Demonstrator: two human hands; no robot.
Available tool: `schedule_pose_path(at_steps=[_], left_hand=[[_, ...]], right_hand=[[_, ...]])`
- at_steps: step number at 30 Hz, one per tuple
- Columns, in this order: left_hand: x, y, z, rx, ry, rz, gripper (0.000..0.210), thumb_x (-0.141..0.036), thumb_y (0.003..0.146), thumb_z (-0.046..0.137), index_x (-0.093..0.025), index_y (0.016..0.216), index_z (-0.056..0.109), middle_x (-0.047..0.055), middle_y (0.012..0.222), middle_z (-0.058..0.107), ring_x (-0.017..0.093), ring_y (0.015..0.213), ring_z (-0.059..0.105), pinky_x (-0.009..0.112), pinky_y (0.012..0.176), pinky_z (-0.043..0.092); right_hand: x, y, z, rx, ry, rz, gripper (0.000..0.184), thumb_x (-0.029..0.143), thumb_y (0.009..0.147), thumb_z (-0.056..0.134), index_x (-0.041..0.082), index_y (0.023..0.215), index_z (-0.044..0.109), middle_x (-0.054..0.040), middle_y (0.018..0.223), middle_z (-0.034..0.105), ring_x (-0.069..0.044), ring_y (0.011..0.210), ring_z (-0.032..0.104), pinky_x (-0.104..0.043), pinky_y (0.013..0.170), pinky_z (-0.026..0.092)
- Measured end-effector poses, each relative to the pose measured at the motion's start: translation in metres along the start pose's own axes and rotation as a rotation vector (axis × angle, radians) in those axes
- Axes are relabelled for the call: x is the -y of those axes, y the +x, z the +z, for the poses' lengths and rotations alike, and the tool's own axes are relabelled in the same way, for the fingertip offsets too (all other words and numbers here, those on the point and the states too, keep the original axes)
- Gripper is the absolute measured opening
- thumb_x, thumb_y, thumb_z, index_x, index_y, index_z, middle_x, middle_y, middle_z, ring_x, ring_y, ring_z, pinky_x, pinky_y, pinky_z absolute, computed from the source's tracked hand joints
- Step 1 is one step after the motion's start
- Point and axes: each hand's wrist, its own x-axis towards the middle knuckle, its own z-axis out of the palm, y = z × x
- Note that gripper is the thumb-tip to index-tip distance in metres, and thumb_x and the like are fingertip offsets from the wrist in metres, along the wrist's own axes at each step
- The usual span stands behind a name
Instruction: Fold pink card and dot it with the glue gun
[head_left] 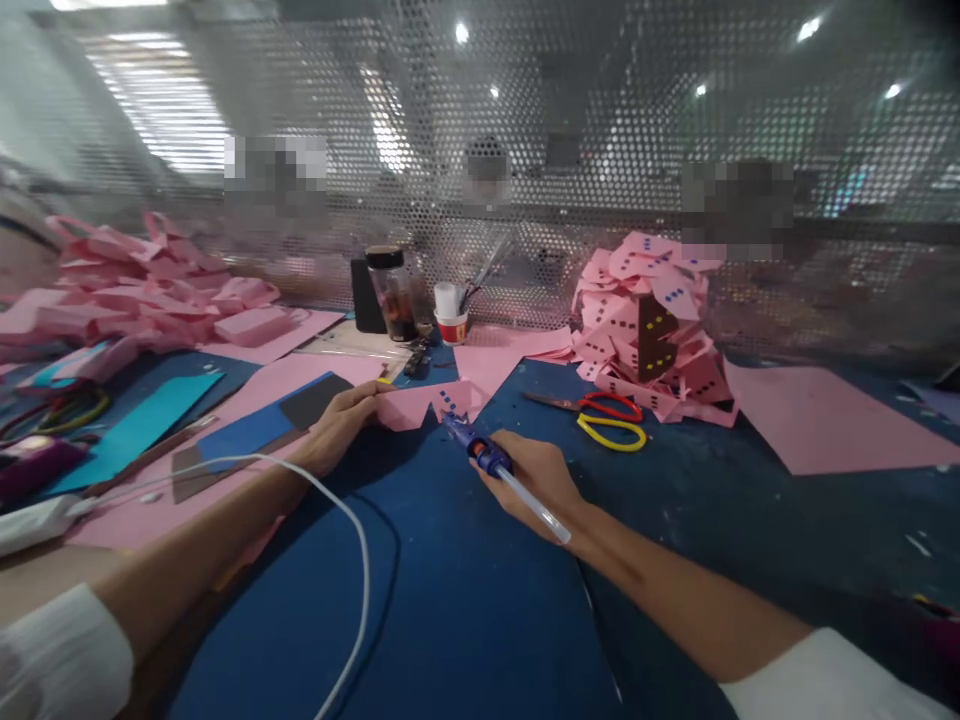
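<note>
My right hand is closed around a blue hot glue gun, with a clear glue stick poking out of its back end. The gun's nozzle points away from me, at or very near a pink paper piece with a notched edge and small blue squares. My left hand pinches that piece by its left end, just above the table. Right of the gun lies a pair of scissors with one red and one yellow handle loop.
A tall heap of dotted pink pieces stands at the back right; pink folded parts pile up at the left. A jar and a red-and-white cup stand against the perforated metal screen. A white cable loops across the blue tabletop.
</note>
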Motion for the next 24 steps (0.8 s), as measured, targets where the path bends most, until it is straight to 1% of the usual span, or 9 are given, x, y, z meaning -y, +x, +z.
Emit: schedule_pose_path(at_steps=[2, 5, 8, 10, 12, 15, 19, 24], left_hand=[[0.004, 0.001, -0.002, 0.019, 0.013, -0.001, 0.034, -0.039, 0.077, 0.064, -0.016, 0.102, 0.071, 0.003, 0.087, 0.069, 0.02, 0.081, 0.062, 0.029, 0.075, 0.051], [0.009, 0.002, -0.004, 0.049, -0.012, 0.015, 0.034, -0.037, 0.078, 0.065, -0.016, 0.105, 0.071, 0.003, 0.09, 0.069, 0.019, 0.083, 0.062, 0.029, 0.079, 0.05], [0.009, 0.001, -0.005, 0.081, -0.024, 0.043, 0.034, -0.036, 0.079, 0.066, -0.015, 0.106, 0.07, 0.002, 0.088, 0.07, 0.018, 0.081, 0.062, 0.029, 0.078, 0.05], [0.008, -0.001, -0.005, 0.092, -0.017, 0.065, 0.035, -0.037, 0.08, 0.067, -0.015, 0.107, 0.07, 0.003, 0.089, 0.07, 0.018, 0.081, 0.063, 0.03, 0.078, 0.051], [0.009, -0.001, -0.006, 0.104, -0.001, 0.092, 0.036, -0.039, 0.08, 0.067, -0.015, 0.108, 0.069, 0.003, 0.09, 0.07, 0.019, 0.081, 0.064, 0.031, 0.078, 0.051], [0.014, 0.002, -0.007, 0.124, 0.006, 0.12, 0.04, -0.044, 0.082, 0.065, -0.016, 0.112, 0.068, 0.004, 0.092, 0.072, 0.021, 0.083, 0.066, 0.033, 0.078, 0.052], [0.022, 0.005, -0.008, 0.15, 0.031, 0.136, 0.046, -0.05, 0.086, 0.063, -0.018, 0.118, 0.065, 0.004, 0.088, 0.073, 0.022, 0.082, 0.068, 0.034, 0.078, 0.052], [0.02, 0.004, -0.008, 0.133, 0.026, 0.101, 0.04, -0.051, 0.085, 0.065, -0.02, 0.111, 0.062, 0.001, 0.081, 0.072, 0.022, 0.079, 0.068, 0.032, 0.076, 0.051]], right_hand=[[0.0, -0.001, -0.001, 0.022, -0.033, -0.025, 0.01, 0.031, 0.092, 0.062, 0.021, 0.091, 0.061, -0.0016, 0.083, 0.071, -0.016, 0.072, 0.066, -0.024, 0.064, 0.039], [-0.001, -0.003, -0.001, 0.013, -0.096, -0.066, 0.012, 0.029, 0.09, 0.064, 0.02, 0.098, 0.062, -0.0025, 0.089, 0.073, -0.016, 0.074, 0.066, -0.025, 0.067, 0.04], [-0.001, -0.005, 0.0, 0.01, -0.151, -0.141, 0.016, 0.028, 0.088, 0.064, 0.02, 0.102, 0.062, -0.0035, 0.094, 0.074, -0.016, 0.075, 0.066, -0.025, 0.069, 0.04], [0.001, -0.005, 0.0, 0.009, -0.157, -0.169, 0.016, 0.028, 0.087, 0.064, 0.02, 0.101, 0.063, -0.0031, 0.093, 0.074, -0.016, 0.074, 0.065, -0.025, 0.068, 0.041], [0.004, -0.005, 0.0, -0.012, -0.131, -0.141, 0.013, 0.028, 0.088, 0.064, 0.021, 0.099, 0.063, -0.002, 0.088, 0.073, -0.015, 0.071, 0.065, -0.024, 0.067, 0.041], [0.012, -0.003, -0.003, -0.04, -0.045, -0.028, 0.009, 0.03, 0.09, 0.063, 0.021, 0.089, 0.062, 0.0008, 0.077, 0.069, -0.012, 0.061, 0.06, -0.023, 0.06, 0.039], [0.02, 0.009, -0.005, -0.043, 0.068, 0.063, 0.019, 0.036, 0.091, 0.062, 0.021, 0.08, 0.058, 0.0033, 0.068, 0.064, -0.01, 0.054, 0.053, -0.022, 0.053, 0.036], [0.018, 0.018, 0.001, -0.076, 0.12, 0.119, 0.028, 0.043, 0.093, 0.059, 0.022, 0.076, 0.055, 0.0038, 0.061, 0.057, -0.011, 0.051, 0.051, -0.022, 0.05, 0.037]])
